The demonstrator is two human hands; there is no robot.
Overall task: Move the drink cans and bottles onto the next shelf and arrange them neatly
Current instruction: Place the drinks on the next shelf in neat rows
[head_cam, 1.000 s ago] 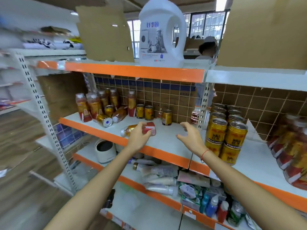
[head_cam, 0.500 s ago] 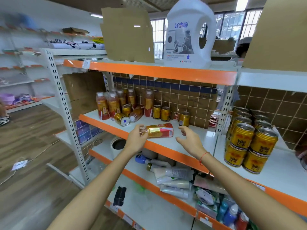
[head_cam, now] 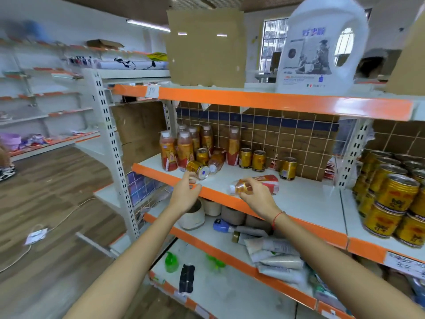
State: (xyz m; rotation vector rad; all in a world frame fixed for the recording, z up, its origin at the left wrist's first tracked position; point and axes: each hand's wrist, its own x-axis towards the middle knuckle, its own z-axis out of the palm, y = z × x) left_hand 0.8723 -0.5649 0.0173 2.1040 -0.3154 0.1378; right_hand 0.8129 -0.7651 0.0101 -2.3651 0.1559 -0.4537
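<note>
A drink bottle with a red label lies on its side on the white middle shelf. My right hand grips it near the neck. My left hand hovers at the shelf's orange front edge, fingers loosely curled and holding nothing, just below a fallen gold can. Behind stand several bottles, a tipped bottle, two upright cans and a lone can. The neighbouring shelf on the right carries stacked gold cans.
A perforated upright post divides the two shelves. Above sit a white detergent jug and a cardboard sheet. The lower shelf holds tubes and a white pot. Wooden floor lies to the left.
The lying bottle passed from my left hand to my right hand. My left hand moved left toward the fallen can. The view swung left.
</note>
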